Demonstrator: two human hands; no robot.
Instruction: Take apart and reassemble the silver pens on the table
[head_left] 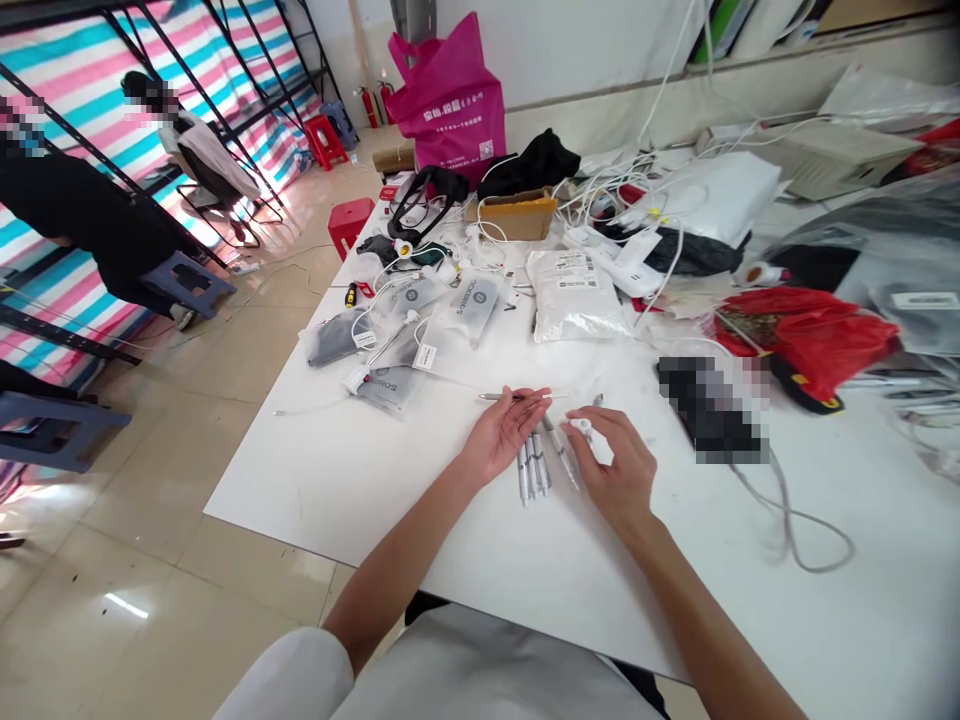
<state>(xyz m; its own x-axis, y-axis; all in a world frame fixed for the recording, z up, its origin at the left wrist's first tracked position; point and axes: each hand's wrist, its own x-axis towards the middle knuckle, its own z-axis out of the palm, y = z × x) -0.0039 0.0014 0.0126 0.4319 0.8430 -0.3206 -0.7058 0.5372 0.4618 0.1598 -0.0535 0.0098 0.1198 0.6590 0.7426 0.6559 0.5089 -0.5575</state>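
Note:
My left hand [501,434] rests palm-up on the white table [360,470], its fingertips pinching a thin grey pen [517,397] that lies crosswise. My right hand [616,465] is beside it, thumb and fingers closed on a small white cap-like piece [580,426]. Between the two hands lie several grey pens [534,464] side by side on the table.
Behind the hands lie several sealed grey pouches [465,305], a white packet [574,293], a red plastic bag [810,335], a grey cable [795,520], a cardboard box [517,214] and a pink bag [450,100]. A person [195,140] sits far left near red stools.

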